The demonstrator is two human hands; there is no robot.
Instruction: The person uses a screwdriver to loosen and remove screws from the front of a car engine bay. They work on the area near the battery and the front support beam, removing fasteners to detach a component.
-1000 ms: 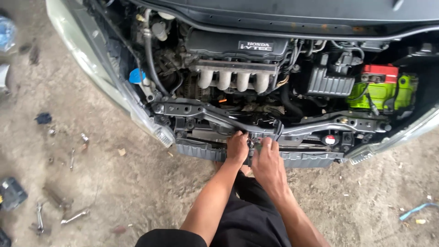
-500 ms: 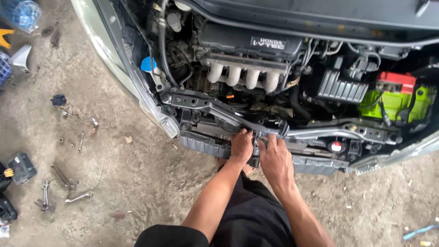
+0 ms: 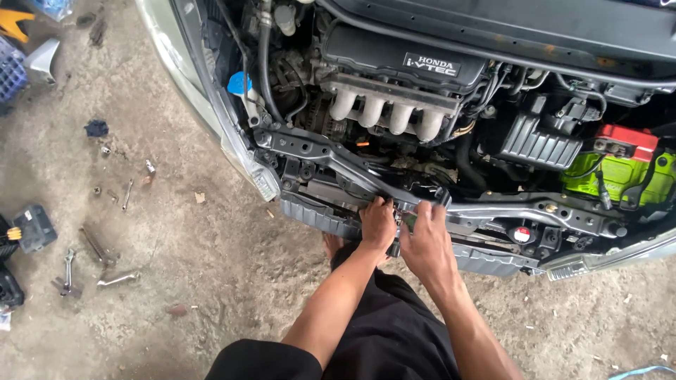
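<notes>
The car's open engine bay (image 3: 436, 105) fills the view, bumper off, so the front crossmember (image 3: 331, 158) is exposed at crouching height. The left hand (image 3: 378, 224) and right hand (image 3: 427, 243) meet at its centre, fingers curled around a small latch part (image 3: 407, 217). What exactly they pinch is hidden. Loose wrenches (image 3: 98, 262) lie well apart on the concrete.

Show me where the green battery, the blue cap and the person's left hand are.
green battery (image 3: 620, 176), head view, on its green front face.
blue cap (image 3: 239, 83), head view, on the cap's top.
left hand (image 3: 378, 224), head view, on the back of the hand.
</notes>
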